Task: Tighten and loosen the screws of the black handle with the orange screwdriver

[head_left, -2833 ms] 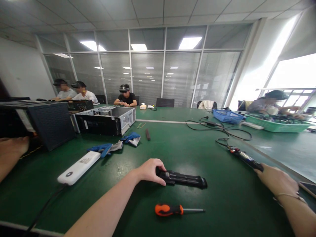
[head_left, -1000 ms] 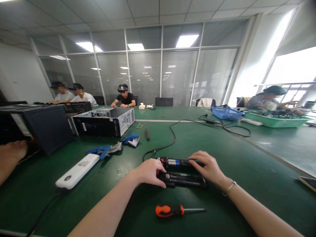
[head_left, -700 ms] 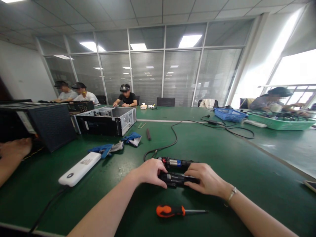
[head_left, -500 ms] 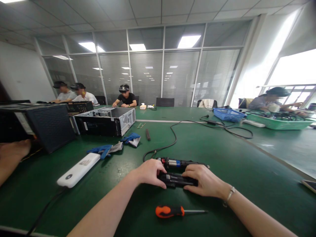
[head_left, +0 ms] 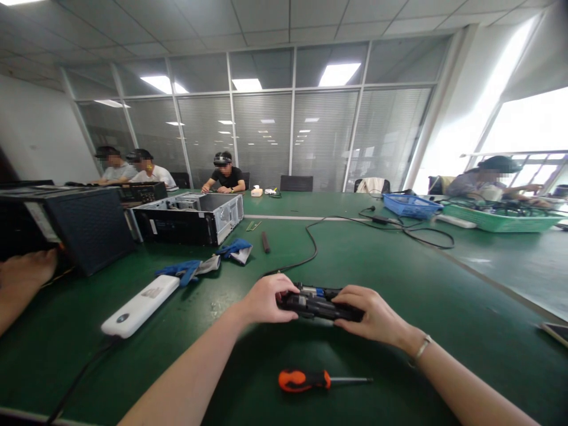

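Both my hands grip a long black tool housing half (head_left: 316,305) a little above the green table (head_left: 399,284). My left hand (head_left: 266,298) holds its left end, my right hand (head_left: 370,312) its right end. Just behind it, touching or nearly so, lies the corded tool body (head_left: 316,291) with exposed blue and red inner parts; its black cable (head_left: 310,242) runs away across the table. An orange-and-black screwdriver (head_left: 317,379) lies on the table in front of my hands.
A white power strip (head_left: 141,305), blue gloves (head_left: 190,267) and open computer cases (head_left: 190,217) lie to the left, where another person's hand (head_left: 26,269) rests. A blue basket (head_left: 410,206) and green tray (head_left: 501,221) stand far right. Other people sit around the table.
My right hand brought the corded tool body from the right and laid it behind the black half. Both hands then took the black half and lifted it towards the tool body.
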Available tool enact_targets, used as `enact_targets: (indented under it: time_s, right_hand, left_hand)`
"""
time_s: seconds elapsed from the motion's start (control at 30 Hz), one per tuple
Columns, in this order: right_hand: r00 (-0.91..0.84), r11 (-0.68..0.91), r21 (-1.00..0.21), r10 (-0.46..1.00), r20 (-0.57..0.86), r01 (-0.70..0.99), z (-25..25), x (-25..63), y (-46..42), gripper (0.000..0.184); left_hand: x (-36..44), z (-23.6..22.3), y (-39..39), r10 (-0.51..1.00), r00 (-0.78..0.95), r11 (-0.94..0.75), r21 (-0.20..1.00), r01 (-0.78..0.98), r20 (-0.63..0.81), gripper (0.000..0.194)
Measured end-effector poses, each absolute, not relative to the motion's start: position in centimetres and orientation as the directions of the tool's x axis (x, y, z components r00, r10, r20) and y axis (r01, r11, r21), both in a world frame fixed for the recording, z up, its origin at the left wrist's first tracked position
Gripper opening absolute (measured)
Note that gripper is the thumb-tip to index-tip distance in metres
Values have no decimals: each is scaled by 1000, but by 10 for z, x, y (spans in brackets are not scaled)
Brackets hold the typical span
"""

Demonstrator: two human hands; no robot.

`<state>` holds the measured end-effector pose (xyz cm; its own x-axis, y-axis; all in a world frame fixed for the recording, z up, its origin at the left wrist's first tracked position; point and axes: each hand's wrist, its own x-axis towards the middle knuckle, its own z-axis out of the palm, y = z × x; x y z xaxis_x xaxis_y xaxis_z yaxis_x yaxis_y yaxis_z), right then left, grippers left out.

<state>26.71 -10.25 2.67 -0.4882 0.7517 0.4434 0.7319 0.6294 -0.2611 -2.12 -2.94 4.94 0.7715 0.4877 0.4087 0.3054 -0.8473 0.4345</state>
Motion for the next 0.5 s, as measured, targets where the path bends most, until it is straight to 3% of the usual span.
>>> enact_targets:
  time_s: [0.17,0.5]
  right_hand:
    - [-397,606,-143,663,634,783,21,267,-94,33]
    - [-375,547,-95,680,631,832,5,258,-76,31]
  left_hand:
    - [-22,43,-24,511,680,-855,393,339,526,44]
    - [-24,27,-10,570,651,-821,369,436,501,46]
